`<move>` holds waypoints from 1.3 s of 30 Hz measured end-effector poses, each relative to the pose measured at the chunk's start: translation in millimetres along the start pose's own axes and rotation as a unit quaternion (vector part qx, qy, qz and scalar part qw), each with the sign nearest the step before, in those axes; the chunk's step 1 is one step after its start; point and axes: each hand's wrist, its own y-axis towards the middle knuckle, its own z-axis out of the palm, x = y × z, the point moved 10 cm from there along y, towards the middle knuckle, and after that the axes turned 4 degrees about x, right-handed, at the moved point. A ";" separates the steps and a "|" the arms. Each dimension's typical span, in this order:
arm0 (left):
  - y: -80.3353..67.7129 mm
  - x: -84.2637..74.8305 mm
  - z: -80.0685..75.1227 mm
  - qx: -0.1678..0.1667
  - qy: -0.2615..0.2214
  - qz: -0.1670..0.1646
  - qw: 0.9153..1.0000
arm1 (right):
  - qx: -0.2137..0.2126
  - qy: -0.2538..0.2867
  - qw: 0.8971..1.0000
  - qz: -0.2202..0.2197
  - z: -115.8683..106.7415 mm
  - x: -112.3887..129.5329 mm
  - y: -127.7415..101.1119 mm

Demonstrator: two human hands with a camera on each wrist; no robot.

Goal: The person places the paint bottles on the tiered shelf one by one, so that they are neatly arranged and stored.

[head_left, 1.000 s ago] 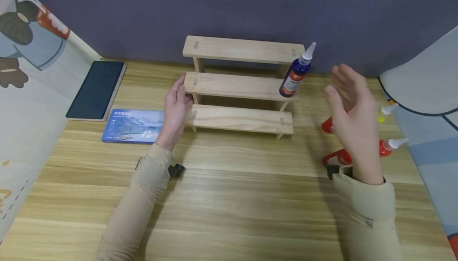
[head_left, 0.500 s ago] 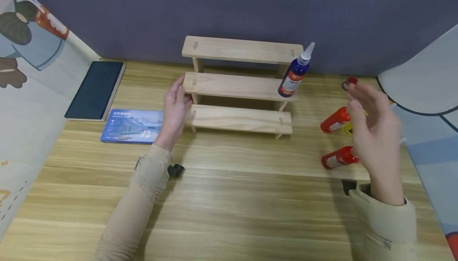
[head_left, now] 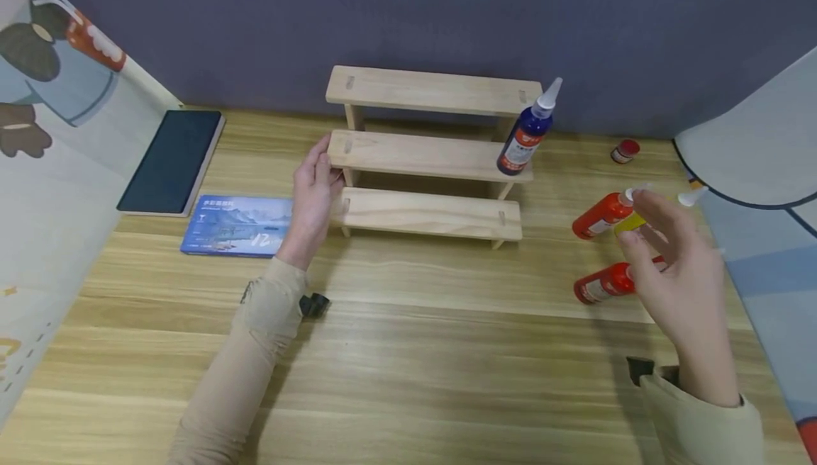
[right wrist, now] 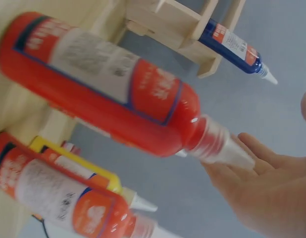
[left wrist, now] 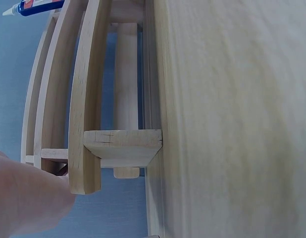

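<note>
A three-step wooden display stand (head_left: 421, 210) stands against the dark blue backdrop. My left hand (head_left: 310, 199) grips the left end of its middle step; the left wrist view shows part of that hand beside the stand. A blue squeeze bottle (head_left: 525, 140) with a white nozzle stands upright on the middle step's right end. My right hand (head_left: 686, 284) hovers with relaxed, slightly bent fingers and holds nothing. It is nearest to a front red squeeze bottle (head_left: 600, 285), whose nozzle end it partly hides. Behind are another red bottle (head_left: 598, 217) and a yellow bottle (head_left: 632, 222).
A small red-lidded jar (head_left: 625, 151) sits at the back right. On the left lie a dark notebook (head_left: 171, 161) and a blue paint box (head_left: 236, 225). A printed cloth (head_left: 753, 132) borders the table on the right.
My right hand has moved right and toward me, away from the blue bottle, uncovering the red bottles and the small jar. My left hand stays at the stand.
</note>
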 end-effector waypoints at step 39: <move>-1.6 0.5 1.2 0.006 -0.002 0.001 1.000 | 0.091 -0.067 0.989 0.100 12.8 -74.1 -50.2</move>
